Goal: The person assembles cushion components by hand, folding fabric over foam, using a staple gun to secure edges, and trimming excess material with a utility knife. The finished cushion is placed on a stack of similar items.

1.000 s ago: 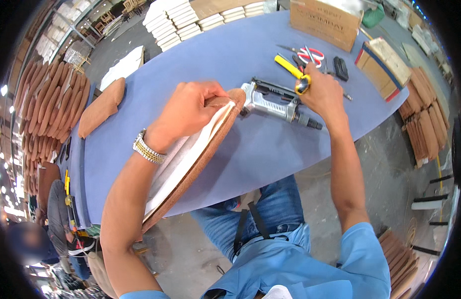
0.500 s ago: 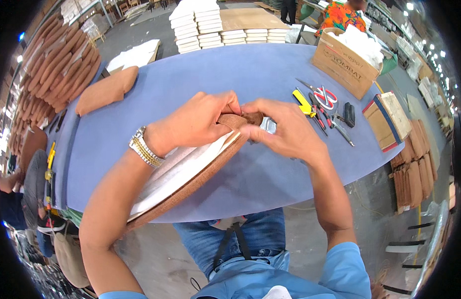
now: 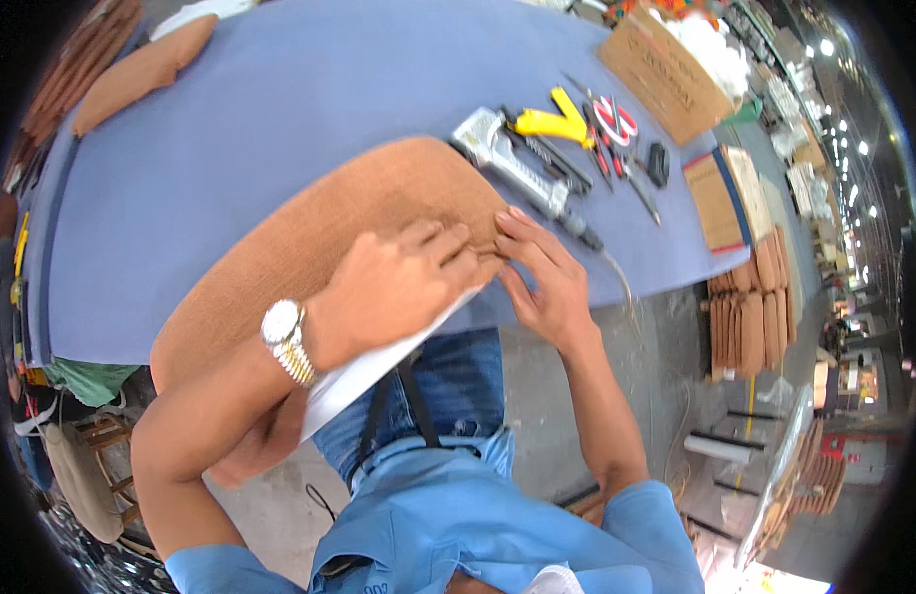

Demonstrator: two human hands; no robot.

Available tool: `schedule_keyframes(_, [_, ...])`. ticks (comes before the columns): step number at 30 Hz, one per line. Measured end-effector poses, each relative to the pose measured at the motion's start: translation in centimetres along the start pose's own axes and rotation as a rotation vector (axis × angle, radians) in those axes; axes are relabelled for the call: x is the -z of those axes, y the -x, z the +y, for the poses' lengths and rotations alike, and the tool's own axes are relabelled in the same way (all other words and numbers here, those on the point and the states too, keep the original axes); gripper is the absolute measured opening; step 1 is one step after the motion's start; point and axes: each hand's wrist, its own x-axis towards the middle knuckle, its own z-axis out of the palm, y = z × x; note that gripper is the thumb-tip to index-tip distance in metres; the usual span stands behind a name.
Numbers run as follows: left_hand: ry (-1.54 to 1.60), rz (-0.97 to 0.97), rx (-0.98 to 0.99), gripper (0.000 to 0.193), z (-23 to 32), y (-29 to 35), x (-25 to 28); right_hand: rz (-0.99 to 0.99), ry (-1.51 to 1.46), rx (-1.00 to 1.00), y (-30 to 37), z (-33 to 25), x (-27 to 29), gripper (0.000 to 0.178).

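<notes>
A brown fabric-covered cushion (image 3: 309, 223) lies at a slant across the near side of the table, its brown face up. A strip of its white underside (image 3: 364, 381) shows along the edge nearest me. My left hand (image 3: 394, 292) has its fingers bent over the brown fabric by the right end, gripping that edge. Close by, my right hand (image 3: 547, 277) pinches the cushion's corner between thumb and fingers. The fabric is creased between both hands. Just beyond the corner rests a silver pneumatic staple gun (image 3: 517, 168) with a hose, touched by neither hand.
Right of the staple gun lie a yellow tool (image 3: 557, 121), red-and-white scissors (image 3: 616, 121), pliers (image 3: 599, 158) and a small black block (image 3: 658, 164). A cardboard box (image 3: 666, 74) stands at the far right. Another brown cushion (image 3: 146, 69) lies far left. Brown pieces (image 3: 750, 317) are stacked beyond the table's right side.
The cushion has been turned so its brown face is up rather than its white underside. Both hands have shifted along its edge, and the view has swung, showing the staple gun fully.
</notes>
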Motion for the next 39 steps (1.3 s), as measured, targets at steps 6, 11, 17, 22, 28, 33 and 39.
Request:
schedule_keyframes(6, [0.264,-0.147,0.180,0.024,-1.7,0.1,-0.8,0.034,-0.068,-0.005,1.5,0.2,-1.7,0.043])
schedule_keyframes(11, [0.377,-0.194,0.290,0.032,-1.6,-1.6,-1.8,-0.009,-0.025,0.089,0.8,1.7,-0.6,0.035])
schedule_keyframes(17, [0.300,-0.358,0.364,0.032,-1.0,-4.3,-2.6,0.159,-0.178,0.042,0.1,3.6,-1.6,0.013])
schedule_keyframes(22, [-0.081,-0.222,0.222,0.055,2.7,-2.6,-2.2,0.198,-0.360,-0.076,-0.4,4.7,-3.3,0.012])
schedule_keyframes(28, [-0.322,-0.293,0.102,0.079,3.5,-1.6,-3.1,0.229,-0.433,-0.104,-0.9,5.1,-3.7,0.011])
schedule_keyframes(33, [-0.302,-0.356,0.169,0.072,2.5,-2.4,-3.4,0.178,-0.476,-0.159,-1.1,5.4,-3.7,0.013])
schedule_keyframes(39, [-0.201,-0.261,-0.005,0.043,0.1,-3.8,-4.6,0.156,-0.585,-0.263,-0.9,5.5,-4.3,0.009])
